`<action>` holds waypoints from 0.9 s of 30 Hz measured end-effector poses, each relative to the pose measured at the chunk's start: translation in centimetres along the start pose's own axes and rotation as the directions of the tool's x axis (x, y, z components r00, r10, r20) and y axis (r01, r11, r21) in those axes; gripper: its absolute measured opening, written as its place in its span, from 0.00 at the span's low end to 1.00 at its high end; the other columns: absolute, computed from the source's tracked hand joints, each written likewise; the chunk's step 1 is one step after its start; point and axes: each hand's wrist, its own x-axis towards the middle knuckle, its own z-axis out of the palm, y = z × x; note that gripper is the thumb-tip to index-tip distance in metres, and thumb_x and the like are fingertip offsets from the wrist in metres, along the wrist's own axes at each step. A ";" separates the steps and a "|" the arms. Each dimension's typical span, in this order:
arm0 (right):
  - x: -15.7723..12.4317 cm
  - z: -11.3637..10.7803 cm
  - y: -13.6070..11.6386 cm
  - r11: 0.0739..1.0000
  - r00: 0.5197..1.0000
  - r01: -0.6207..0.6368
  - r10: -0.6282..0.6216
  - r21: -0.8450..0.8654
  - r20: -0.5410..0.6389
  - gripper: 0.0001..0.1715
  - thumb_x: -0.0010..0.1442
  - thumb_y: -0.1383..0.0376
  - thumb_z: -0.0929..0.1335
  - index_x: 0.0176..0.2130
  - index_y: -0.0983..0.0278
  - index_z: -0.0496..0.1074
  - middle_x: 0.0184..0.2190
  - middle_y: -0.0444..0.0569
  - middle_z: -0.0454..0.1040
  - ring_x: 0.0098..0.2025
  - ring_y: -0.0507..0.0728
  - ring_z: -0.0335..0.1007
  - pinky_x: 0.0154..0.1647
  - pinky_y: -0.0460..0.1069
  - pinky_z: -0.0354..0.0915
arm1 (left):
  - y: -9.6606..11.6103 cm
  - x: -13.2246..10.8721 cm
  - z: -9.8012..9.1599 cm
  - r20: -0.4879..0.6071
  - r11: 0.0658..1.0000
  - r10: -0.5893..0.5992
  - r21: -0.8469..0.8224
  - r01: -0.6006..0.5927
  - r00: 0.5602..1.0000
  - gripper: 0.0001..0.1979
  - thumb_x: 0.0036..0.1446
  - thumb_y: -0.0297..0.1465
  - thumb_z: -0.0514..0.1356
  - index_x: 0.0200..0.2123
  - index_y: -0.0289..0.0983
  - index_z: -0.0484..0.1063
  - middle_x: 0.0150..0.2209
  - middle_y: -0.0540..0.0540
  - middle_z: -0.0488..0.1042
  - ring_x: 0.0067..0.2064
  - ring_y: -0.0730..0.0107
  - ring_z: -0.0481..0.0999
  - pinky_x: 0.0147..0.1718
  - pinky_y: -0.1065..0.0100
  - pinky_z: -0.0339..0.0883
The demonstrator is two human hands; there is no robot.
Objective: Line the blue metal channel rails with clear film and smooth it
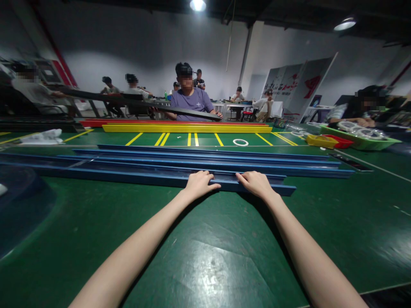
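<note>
Several long blue plastic channels lie side by side across the green table [205, 239]. On the nearest blue channel [154, 176], toward its right end, rest both of my hands. My left hand [199, 184] curls its fingers over the channel into the trough, the thumb along the near wall. A short gap to the right, my right hand [256, 183] grips the same channel, its thumb pointing inward. Some fingertips of both are hidden. Behind this piece lie the other blue channels [308, 171], which neither hand visibly holds.
Yellow channels [186, 128] and a red channel [91, 123] lie farther back. A white ring [240, 142] is before them. A phone [351, 163] and a green tray [379, 143] sit right. Opposite, a person in purple [192, 102] holds a long dark strip [128, 99].
</note>
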 end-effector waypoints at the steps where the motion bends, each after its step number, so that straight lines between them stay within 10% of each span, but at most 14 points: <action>1: 0.0 0.0 -0.1 1.000 1.000 -0.008 0.007 -0.013 -0.021 0.33 0.59 0.50 0.49 0.28 0.61 0.73 0.29 0.49 0.74 0.31 0.53 0.68 0.24 0.44 0.48 | 0.0 0.0 0.1 -0.010 1.000 0.004 -0.006 -0.004 1.000 0.21 0.51 0.50 0.49 0.35 0.40 0.68 0.36 0.50 0.72 0.40 0.67 0.69 0.30 0.71 0.59; 10: 0.6 1.2 -2.7 0.999 0.949 -0.014 0.027 0.043 -0.314 0.23 0.59 0.57 0.53 0.25 0.63 0.69 0.26 0.46 0.72 0.28 0.50 0.65 0.22 0.45 0.44 | -0.1 0.0 0.8 -0.121 0.993 -0.029 -0.113 0.015 0.992 0.18 0.46 0.48 0.55 0.29 0.39 0.63 0.30 0.54 0.71 0.34 0.71 0.70 0.25 0.73 0.53; 27: 1.4 2.6 -6.2 0.999 0.864 0.033 -0.007 0.043 -0.503 0.22 0.58 0.62 0.55 0.21 0.65 0.68 0.22 0.47 0.71 0.23 0.49 0.62 0.21 0.46 0.40 | 0.0 -0.3 1.5 -0.249 0.997 -0.030 -0.076 0.012 0.968 0.17 0.45 0.46 0.58 0.26 0.38 0.64 0.27 0.51 0.70 0.31 0.70 0.68 0.26 0.71 0.53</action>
